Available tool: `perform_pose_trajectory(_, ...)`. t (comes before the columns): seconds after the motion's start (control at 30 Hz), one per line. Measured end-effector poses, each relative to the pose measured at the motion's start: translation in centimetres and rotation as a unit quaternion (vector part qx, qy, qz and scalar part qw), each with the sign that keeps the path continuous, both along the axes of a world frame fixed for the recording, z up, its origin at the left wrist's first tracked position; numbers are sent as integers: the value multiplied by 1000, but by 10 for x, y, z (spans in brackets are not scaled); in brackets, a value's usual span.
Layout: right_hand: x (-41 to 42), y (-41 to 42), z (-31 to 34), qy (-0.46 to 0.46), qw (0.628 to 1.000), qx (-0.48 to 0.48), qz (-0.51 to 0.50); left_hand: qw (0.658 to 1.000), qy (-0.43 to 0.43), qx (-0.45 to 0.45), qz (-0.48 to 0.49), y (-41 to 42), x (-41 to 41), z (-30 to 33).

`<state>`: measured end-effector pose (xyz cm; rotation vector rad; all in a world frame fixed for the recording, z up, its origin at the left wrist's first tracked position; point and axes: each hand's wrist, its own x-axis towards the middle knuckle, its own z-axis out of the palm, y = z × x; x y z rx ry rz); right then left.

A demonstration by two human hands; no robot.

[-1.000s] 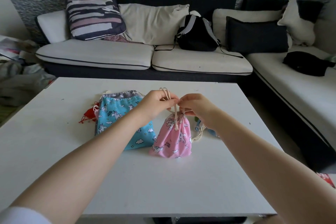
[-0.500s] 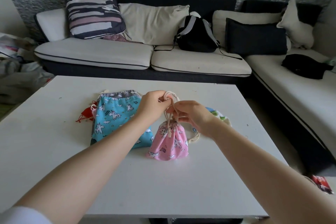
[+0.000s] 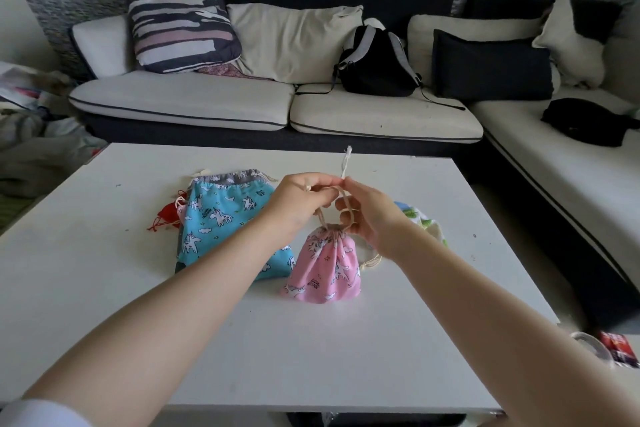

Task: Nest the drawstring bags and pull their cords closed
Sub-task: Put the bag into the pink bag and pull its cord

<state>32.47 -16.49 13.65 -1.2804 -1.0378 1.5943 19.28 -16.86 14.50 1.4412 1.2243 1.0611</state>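
A small pink unicorn drawstring bag stands on the white table, its mouth gathered tight. Its cream cords rise from the mouth between my hands, one end sticking up above them. My left hand pinches the cords at the top. My right hand grips them just beside it, a cord looped over its fingers. A larger blue unicorn bag lies flat to the left, partly under my left forearm. A small red bag peeks out behind it. A white and green bag lies behind my right wrist.
A sofa with cushions and a black backpack runs along the far side of the table. Its right section holds a black item. Clutter lies on the floor at the left, and tape and a red packet at the lower right.
My hands have drawn the cords upward and a little apart; a cord end now sticks up above them. The pink bag's mouth stays cinched.
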Motion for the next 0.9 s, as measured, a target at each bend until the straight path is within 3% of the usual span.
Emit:
perform_pose_trajectory(0.07,2,1,2,67,998,5,3,999,-9,-10,-38,-1,0,0)
perform_pose_trajectory(0.17,1,3,6,54,997,38,-28,996,-31,-30,-80,-4,1,2)
perform_pose_trajectory(0.27,5,8,10,119,989,9,-90,998,-56,-14,-40,-1,2,2)
perform_pose_trajectory(0.33,11,11,11,255,960,-27,-117,966,-251,-59,-13,5,-2,3)
perform_pose_trajectory(0.4,17,13,7,357,922,-47,-141,885,-454,-100,-4,11,-9,5)
perform_pose_trajectory(0.43,21,13,4,369,914,-50,-162,866,-486,-120,2,14,-13,5)
perform_pose_trajectory(0.47,28,13,0,364,910,-54,-191,869,-472,-147,17,15,-16,6)
perform_pose_trajectory(0.53,44,16,-10,319,913,-71,-244,926,-341,-147,68,17,-22,1)
perform_pose_trajectory(0.6,51,16,-18,238,936,-66,-251,983,-151,-83,68,14,-23,-5)
perform_pose_trajectory(0.67,46,15,-20,141,965,-34,-219,1000,18,-16,9,9,-20,-9)
perform_pose_trajectory(0.77,35,14,-12,37,987,8,-156,980,189,38,-40,8,-14,-10)
perform_pose_trajectory(0.9,42,14,-7,-33,982,26,-186,892,413,176,-51,7,-24,-17)
